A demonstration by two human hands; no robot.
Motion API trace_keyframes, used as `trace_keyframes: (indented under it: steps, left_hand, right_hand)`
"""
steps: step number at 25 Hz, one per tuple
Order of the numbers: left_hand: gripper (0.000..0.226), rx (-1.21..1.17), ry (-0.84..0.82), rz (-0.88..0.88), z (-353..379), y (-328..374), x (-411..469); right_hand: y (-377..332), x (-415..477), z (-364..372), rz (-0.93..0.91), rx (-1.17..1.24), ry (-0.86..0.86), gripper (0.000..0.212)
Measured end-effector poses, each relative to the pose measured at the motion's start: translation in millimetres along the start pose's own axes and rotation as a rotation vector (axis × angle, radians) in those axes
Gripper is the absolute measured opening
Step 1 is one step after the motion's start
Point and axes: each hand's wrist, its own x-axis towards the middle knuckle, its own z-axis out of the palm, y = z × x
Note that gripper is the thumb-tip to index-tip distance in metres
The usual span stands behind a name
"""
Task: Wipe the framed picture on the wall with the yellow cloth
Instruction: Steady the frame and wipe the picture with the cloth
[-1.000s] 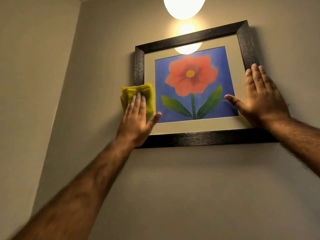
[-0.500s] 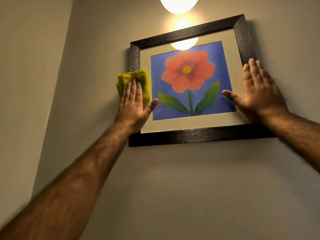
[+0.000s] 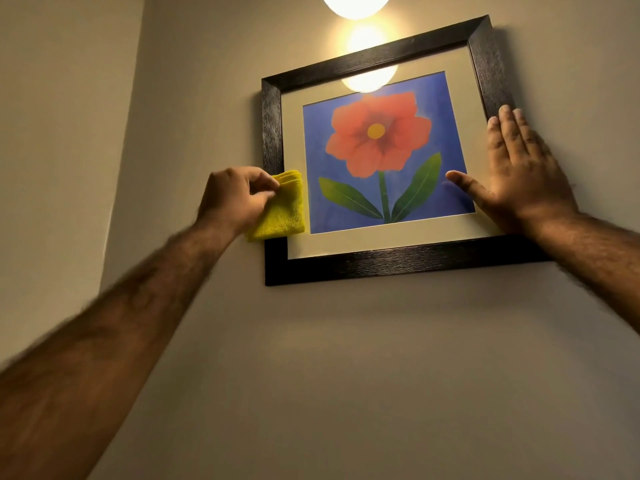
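Observation:
The framed picture point(image 3: 381, 263) hangs on the beige wall: a dark wood frame, a cream mat and a red flower on blue. My left hand point(image 3: 235, 199) pinches the folded yellow cloth point(image 3: 282, 211) at the frame's lower left side. The cloth lies over the left frame bar and the mat. My right hand point(image 3: 519, 174) lies flat with fingers spread on the right side of the frame, thumb on the glass.
A glowing lamp point(image 3: 356, 5) hangs just above the picture and reflects in its glass. A room corner point(image 3: 128, 133) runs down the wall to the left. Bare wall point(image 3: 346, 375) stretches below the frame.
My left hand went from pressing flat on the cloth to pinching it in its fingers, and it slid down the left frame side. My right hand stayed on the right side.

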Motion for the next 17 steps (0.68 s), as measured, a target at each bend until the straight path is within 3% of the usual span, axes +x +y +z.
trace_keyframes:
  steps: [3,5,7,11,17]
  left_hand:
    - [0.026,0.012,-0.026,-0.07,0.6,3.9,11.6]
    - [0.054,0.11,-0.007,-0.138,1.3,0.7,17.5]
    - [0.07,0.121,-0.088,-0.265,-0.6,-4.9,24.4]
    - [0.052,-0.116,-0.141,-0.389,-1.9,-11.6,24.1]
    - [0.045,-0.414,-0.145,-0.543,-2.4,-19.3,12.9]
  right_hand:
    - [0.3,-1.0,1.1,-0.004,-0.002,0.006,0.109]
    - [0.7,-0.9,1.3,-0.009,-0.003,0.006,0.109]
    - [1.3,0.0,2.1,-0.009,0.001,0.009,0.11]
    - [3.2,0.1,5.7,-0.015,-0.004,0.022,0.111]
    - [3.1,1.5,5.0,-0.011,0.004,0.001,0.111]
